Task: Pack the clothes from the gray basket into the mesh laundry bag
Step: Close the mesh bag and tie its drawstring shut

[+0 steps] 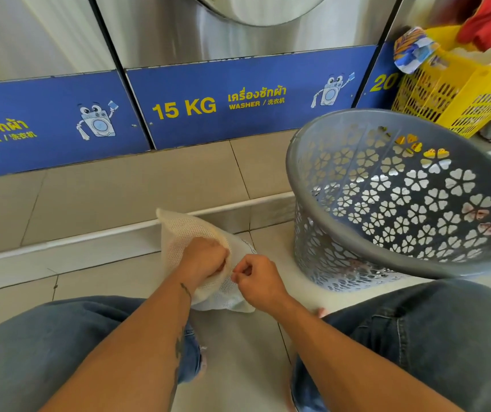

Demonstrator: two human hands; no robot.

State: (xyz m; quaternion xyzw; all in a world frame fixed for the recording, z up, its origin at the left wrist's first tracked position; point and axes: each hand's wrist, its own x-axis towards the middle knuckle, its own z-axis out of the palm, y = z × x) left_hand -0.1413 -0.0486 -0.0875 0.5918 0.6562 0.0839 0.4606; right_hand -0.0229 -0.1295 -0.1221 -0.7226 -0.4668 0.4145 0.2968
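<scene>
While the basket (398, 197) stands tilted on the floor to the right, showing no clothes through its open mouth, the bag (178, 236) sits between the person's knees with something pale inside. The left hand (201, 258) has its grip bunched round the mesh near the opening; the right hand (257, 281) pinches something small at the bag's edge, likely a zipper pull, though it is too small to tell. Packing looks nearly done; closing the bag seems to be what remains.
</scene>
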